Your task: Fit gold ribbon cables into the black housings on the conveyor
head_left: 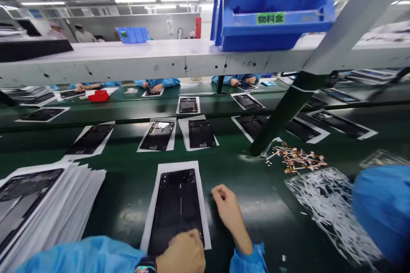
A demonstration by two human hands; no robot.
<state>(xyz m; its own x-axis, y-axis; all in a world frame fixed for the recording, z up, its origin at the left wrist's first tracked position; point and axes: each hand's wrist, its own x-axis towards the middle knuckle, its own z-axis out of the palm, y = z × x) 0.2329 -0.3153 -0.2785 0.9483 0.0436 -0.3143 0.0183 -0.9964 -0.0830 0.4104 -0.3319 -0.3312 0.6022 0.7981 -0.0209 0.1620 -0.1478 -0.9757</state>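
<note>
A black tablet housing (174, 204) lies on a white paper sheet (203, 222) on the green work surface in front of me. A thin pale strip runs along its middle. My left hand (185, 251), with a watch (146, 265) at its wrist, rests over the housing's lower right part. Its fingers are curled in, and whatever they hold is hidden. Just right of the sheet, my right hand (226, 207) is held closed at the work surface, fingertips folded together. I cannot make out anything between them.
Paper-interleaved housings (77, 196) are stacked at left. At right lie a tray of white strips (336, 209), a pile of small orange-brown parts (299, 158) and a person's blue cap (381, 209). A slanted post (282, 111) and a shelf with a blue bin (275, 30) stand ahead.
</note>
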